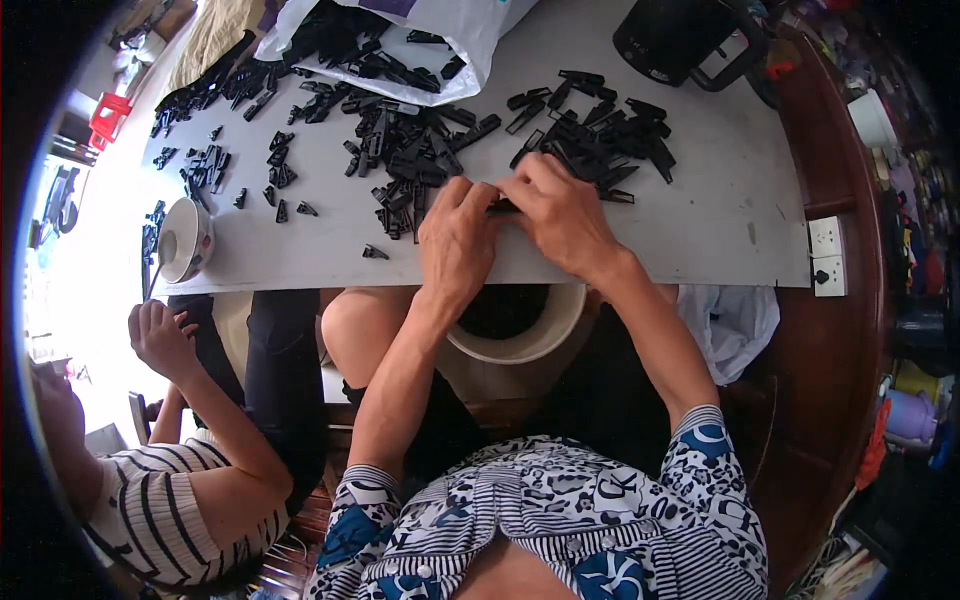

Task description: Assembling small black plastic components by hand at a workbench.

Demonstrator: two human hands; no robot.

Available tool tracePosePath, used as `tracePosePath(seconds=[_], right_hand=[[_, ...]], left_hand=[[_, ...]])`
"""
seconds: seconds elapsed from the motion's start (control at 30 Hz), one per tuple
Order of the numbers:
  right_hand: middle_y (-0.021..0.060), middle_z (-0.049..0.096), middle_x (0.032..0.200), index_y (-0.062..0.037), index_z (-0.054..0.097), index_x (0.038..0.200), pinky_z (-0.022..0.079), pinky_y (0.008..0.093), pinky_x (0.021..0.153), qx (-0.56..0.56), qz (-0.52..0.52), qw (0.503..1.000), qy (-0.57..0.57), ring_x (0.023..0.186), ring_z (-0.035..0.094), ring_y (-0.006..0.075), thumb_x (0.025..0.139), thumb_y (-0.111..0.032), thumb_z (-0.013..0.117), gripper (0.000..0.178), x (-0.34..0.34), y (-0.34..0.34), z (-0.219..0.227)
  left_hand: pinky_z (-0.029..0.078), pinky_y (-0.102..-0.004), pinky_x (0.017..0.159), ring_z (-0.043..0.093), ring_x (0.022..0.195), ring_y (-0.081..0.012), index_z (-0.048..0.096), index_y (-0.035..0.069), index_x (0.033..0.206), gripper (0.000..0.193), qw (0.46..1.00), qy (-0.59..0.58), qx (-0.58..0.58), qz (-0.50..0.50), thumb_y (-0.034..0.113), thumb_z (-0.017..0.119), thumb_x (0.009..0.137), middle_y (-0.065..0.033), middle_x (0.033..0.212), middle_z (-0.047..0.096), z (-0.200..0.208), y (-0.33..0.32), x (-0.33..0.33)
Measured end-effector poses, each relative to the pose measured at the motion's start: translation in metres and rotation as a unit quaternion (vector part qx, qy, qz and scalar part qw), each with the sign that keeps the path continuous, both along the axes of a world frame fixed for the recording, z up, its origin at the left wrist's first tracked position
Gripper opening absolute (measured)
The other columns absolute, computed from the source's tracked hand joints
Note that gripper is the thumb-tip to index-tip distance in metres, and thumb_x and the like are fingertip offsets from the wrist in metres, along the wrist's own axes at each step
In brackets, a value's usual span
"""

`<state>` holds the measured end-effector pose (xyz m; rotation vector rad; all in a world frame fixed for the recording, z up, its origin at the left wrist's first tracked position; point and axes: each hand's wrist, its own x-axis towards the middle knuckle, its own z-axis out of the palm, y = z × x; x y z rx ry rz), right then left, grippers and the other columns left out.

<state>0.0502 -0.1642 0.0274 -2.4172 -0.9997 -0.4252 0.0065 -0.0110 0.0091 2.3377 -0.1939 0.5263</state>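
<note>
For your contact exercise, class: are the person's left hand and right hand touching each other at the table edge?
Touching. The head view shows the left hand and right hand meeting at the fingertips, pinched together on a small black plastic part, with no gap visible.

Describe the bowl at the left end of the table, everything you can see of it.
The bowl is small and round, looks ceramic, pale inside with a darker patterned outer wall. It stands near the front left corner of the grey table, seemingly tilted toward the camera by the lens. A thin handle, perhaps a spoon's, leans out over its left rim. Its contents cannot be made out. Small black plastic parts lie beside it, none touching. No hand touches it.
</note>
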Motion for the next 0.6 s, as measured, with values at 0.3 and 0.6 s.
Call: tracePosePath(seconds=[0.3,0.6], right_hand=[[0.01,0.058,0.086,-0.0023,0.06,0.089,0.047,0.0336,0.061,0.142,-0.073,0.985,0.067,0.078,0.059,0.0235,0.07,-0.004,0.072,0.022,-0.006,-0.025,0.008],[0.0093,0.064,0.085,-0.0007,0.057,0.114,0.045,0.023,0.049,0.628,0.008,0.562,0.539,0.061,0.056,0.0116,0.093,-0.012,0.055,0.024,-0.042,-0.078,-0.009]], left_hand=[[0.047,-0.0334,0.059,0.058,0.067,-0.0256,0.062,0.004,0.092,0.016,0.996,-0.046,-0.07,-0.001,-0.002,0.064,0.077,-0.0107,0.083,0.057,-0.004,-0.001,0.002],[0.045,-0.0414,0.067,0.058,0.08,-0.0334,0.063,0.007,0.094,0.022,1.0,0.004,0.012,-0.009,0.01,0.071,0.074,-0.0119,0.083,0.056,-0.004,-0.039,0.015]])
